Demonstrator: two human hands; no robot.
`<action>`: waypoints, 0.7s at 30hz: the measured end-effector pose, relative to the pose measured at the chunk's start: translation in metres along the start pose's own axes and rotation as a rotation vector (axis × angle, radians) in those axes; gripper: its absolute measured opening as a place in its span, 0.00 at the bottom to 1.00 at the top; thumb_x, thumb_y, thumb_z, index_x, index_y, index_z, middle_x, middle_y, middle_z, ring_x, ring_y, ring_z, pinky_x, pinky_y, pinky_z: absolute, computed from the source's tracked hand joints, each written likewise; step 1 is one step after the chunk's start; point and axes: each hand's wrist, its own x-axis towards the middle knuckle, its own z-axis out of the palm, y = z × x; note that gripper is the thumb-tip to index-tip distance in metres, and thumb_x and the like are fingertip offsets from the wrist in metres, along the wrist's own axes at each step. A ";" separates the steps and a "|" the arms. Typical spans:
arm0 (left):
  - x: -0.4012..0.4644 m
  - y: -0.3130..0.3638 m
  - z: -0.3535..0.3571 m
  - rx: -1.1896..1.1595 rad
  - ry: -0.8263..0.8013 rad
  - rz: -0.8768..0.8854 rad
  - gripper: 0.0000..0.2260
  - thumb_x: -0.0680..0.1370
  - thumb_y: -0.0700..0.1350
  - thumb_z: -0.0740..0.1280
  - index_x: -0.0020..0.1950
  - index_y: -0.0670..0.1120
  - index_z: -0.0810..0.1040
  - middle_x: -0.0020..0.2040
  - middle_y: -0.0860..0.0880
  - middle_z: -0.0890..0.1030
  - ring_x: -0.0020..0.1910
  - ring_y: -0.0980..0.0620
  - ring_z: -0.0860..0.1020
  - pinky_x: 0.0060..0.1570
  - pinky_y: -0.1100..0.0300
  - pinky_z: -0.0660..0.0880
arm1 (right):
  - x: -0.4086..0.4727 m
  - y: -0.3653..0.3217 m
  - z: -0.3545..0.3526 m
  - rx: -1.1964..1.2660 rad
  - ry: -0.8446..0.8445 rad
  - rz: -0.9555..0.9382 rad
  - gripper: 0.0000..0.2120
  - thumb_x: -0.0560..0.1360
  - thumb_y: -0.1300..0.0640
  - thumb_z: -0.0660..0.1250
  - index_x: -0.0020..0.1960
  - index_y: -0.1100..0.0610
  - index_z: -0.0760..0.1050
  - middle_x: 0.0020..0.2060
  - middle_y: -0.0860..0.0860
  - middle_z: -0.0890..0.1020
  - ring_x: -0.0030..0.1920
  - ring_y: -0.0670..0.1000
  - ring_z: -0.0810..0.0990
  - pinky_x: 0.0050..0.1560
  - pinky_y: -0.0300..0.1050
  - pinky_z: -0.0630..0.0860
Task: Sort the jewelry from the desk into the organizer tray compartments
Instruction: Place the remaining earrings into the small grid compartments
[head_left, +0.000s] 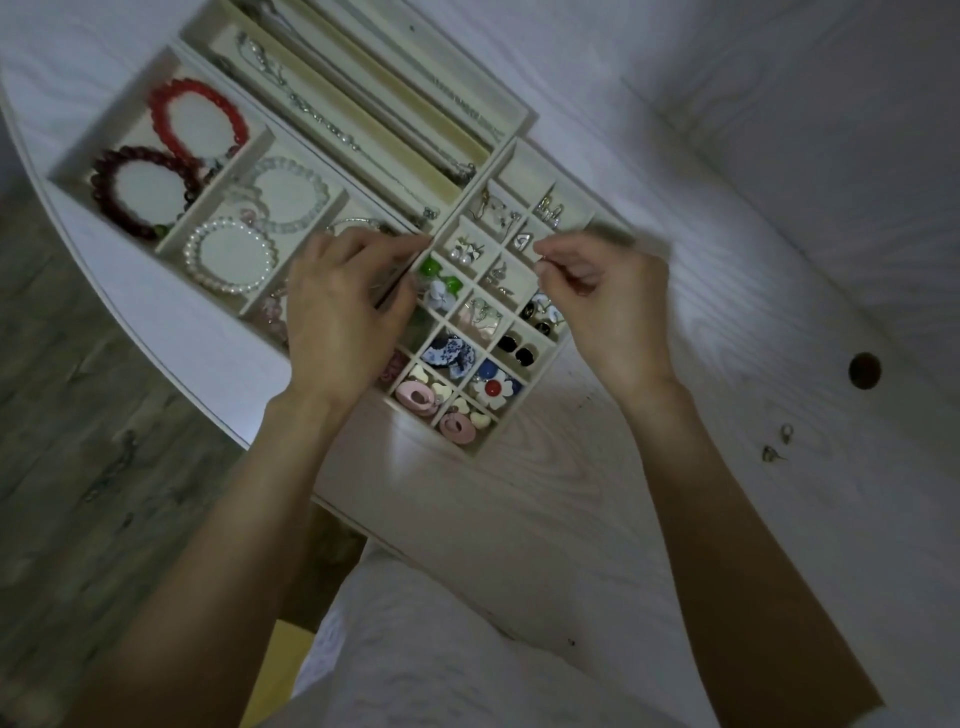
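Observation:
A cream organizer tray (519, 111) lies on the white desk, with bracelets at the left, chains in long slots at the back, and earrings in a grid of small compartments. My left hand (343, 306) rests over the left part of the grid, its fingers reaching to the divider near a thin bangle. My right hand (602, 301) hovers over the grid's right edge, its thumb and forefinger pinched together; anything between them is too small and blurred to make out. Two small loose earrings (776, 444) lie on the desk at the right.
The desk (571, 519) has a curved front edge at the left, with wooden floor (78, 415) below it. A round cable hole (864, 370) sits at the right. A wall corner rises at the back right. My white-clothed lap shows at the bottom.

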 end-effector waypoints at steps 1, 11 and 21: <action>0.000 0.000 0.000 -0.001 -0.004 -0.002 0.12 0.76 0.44 0.68 0.59 0.49 0.81 0.51 0.46 0.81 0.50 0.43 0.75 0.52 0.54 0.66 | 0.000 0.001 0.001 -0.037 -0.002 -0.013 0.09 0.74 0.62 0.69 0.54 0.59 0.80 0.47 0.52 0.83 0.46 0.44 0.81 0.51 0.32 0.76; 0.001 -0.002 0.002 -0.011 -0.016 0.014 0.12 0.76 0.44 0.67 0.60 0.49 0.81 0.51 0.46 0.81 0.50 0.44 0.76 0.54 0.49 0.70 | -0.006 -0.001 0.006 -0.162 0.088 -0.043 0.03 0.73 0.64 0.70 0.47 0.60 0.78 0.42 0.52 0.82 0.40 0.42 0.78 0.42 0.26 0.74; -0.001 -0.001 0.002 0.001 -0.014 0.019 0.12 0.76 0.44 0.67 0.59 0.48 0.81 0.50 0.46 0.81 0.49 0.44 0.76 0.53 0.46 0.72 | -0.016 -0.005 0.005 -0.008 0.085 0.078 0.06 0.72 0.61 0.72 0.44 0.57 0.75 0.38 0.46 0.79 0.38 0.35 0.76 0.41 0.23 0.71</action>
